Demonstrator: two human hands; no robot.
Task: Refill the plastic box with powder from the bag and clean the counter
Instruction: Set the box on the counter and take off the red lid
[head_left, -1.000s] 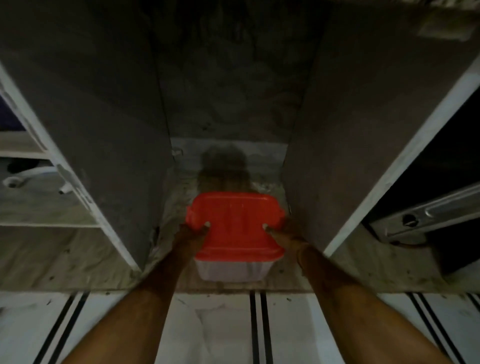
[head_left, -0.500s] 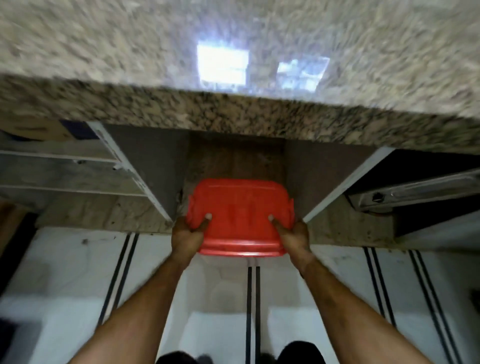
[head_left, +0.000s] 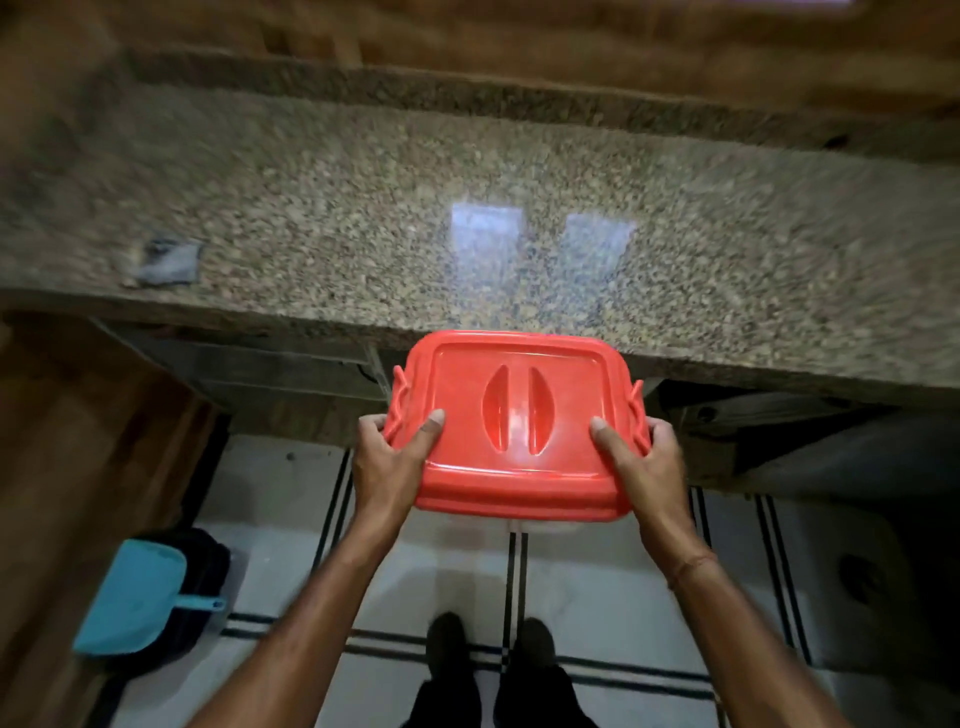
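Two bare hands held the plastic box (head_left: 514, 499) in the air by its short sides, just in front of the near edge of the speckled granite table (head_left: 363, 197). Its red lid (head_left: 514, 421) faced the camera and was seated on the box, with two curved recesses at its middle and a red clip on each short side. Only a thin strip of the pale box body showed under the lid's near edge.

Left hand (head_left: 389, 457): closed around the left side of the box, thumb lying flat on top of the lid, the other fingers wrapped over the left clip and out of sight beneath.

Right hand (head_left: 641, 462): closed likewise around the right side, thumb on the lid, fingers curled over the right clip.

Most of the lid hung over the floor; its far edge overlapped the table's rim in the view, and whether it touched the rim could not be told. On the table, far to the left and well apart from the box, lay a small grey scrap (head_left: 169, 262), too blurred to name. Two pale window reflections shone on the stone beyond the box.

Below, on the white tiled floor (head_left: 597, 597) with dark stripes, a turquoise dustpan (head_left: 132, 603) rested at the near left, leaning on something dark. The person's dark shoes (head_left: 449, 642) stood directly under the box.
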